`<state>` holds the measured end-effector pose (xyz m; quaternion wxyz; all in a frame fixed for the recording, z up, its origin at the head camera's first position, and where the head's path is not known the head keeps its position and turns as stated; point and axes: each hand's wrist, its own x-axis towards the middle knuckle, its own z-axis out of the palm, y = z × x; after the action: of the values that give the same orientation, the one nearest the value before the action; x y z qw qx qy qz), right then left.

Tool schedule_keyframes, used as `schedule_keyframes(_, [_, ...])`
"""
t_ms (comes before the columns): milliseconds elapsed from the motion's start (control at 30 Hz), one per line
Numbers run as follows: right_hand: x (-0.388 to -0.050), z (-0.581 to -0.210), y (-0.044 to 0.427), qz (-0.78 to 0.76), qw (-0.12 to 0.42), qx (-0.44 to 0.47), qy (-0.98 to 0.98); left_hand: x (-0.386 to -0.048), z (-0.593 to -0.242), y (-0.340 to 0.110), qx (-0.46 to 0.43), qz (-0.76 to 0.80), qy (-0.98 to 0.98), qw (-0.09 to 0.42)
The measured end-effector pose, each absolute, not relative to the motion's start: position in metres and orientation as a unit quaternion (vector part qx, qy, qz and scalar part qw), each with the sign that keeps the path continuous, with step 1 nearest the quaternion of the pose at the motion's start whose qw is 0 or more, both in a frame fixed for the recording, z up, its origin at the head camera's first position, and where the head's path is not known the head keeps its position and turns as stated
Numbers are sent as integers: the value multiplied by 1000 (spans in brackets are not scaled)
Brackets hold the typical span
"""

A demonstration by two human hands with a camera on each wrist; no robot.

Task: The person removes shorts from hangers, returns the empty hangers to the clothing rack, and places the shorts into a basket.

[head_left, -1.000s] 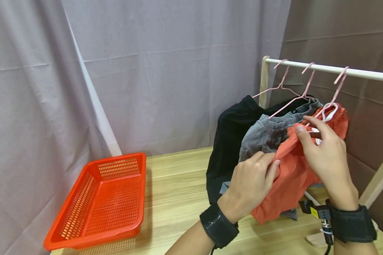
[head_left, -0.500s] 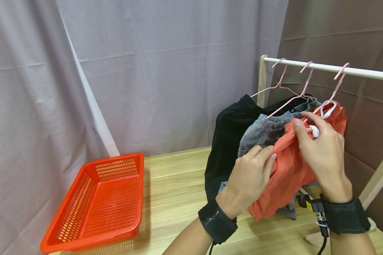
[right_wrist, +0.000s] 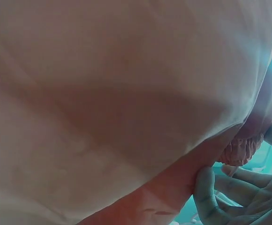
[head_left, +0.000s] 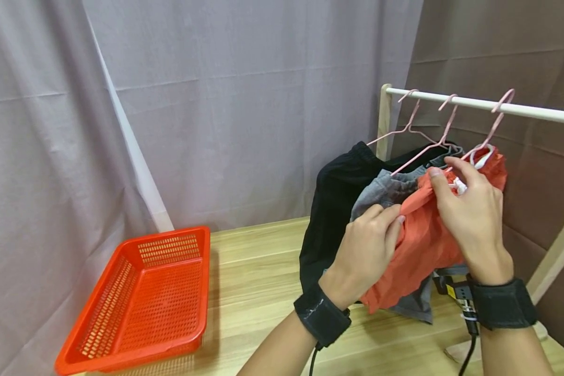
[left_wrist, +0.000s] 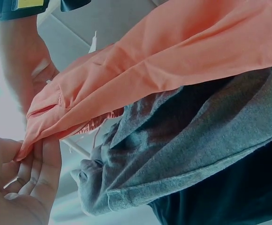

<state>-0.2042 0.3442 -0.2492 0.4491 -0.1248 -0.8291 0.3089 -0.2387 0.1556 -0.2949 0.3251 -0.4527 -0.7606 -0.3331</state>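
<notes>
A pair of orange shorts (head_left: 432, 230) hangs on a pink hanger (head_left: 491, 137), its white drawstring (head_left: 459, 186) showing at the waist. My left hand (head_left: 368, 245) pinches the near edge of the orange fabric between thumb and fingers. Higher up, my right hand (head_left: 472, 214) grips the waistband beside the hanger's arm, thumb in front. The hanger's hook rises a little above the white rail (head_left: 536, 110). In the left wrist view, the left hand (left_wrist: 26, 180) holds a corner of the orange cloth. Orange fabric fills most of the right wrist view.
Behind the shorts, grey pants (head_left: 378, 190) and black pants (head_left: 331, 209) hang on pink hangers. A red plastic basket (head_left: 206, 292) stands at the left on the wooden table (head_left: 254, 271). Grey curtains (head_left: 249, 130) enclose the back; the rack's wooden leg (head_left: 556, 250) is at the right.
Both hands have moved slightly up with the orange shorts, and the hanger's hook has risen relative to the rail. The grip of each hand looks the same.
</notes>
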Motion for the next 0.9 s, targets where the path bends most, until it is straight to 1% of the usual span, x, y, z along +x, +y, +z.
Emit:
schedule_keyframes(200, [-203, -248, 355, 301, 453, -135, -828, -241, -293, 166, -456, -332, -758, 326])
schedule_keyframes(500, [-205, -248, 366, 312, 445, -140, -828, -248, -293, 179, -455, -330, -758, 332])
schedule_keyframes(767, [-210, -245, 371, 318, 445, -145, -825, -251, -286, 184, -453, -325, -766, 320])
schedule_keyframes(900, [-209, -240, 371, 318, 444, -152, -824, -252, -279, 184, -457, -321, -765, 322])
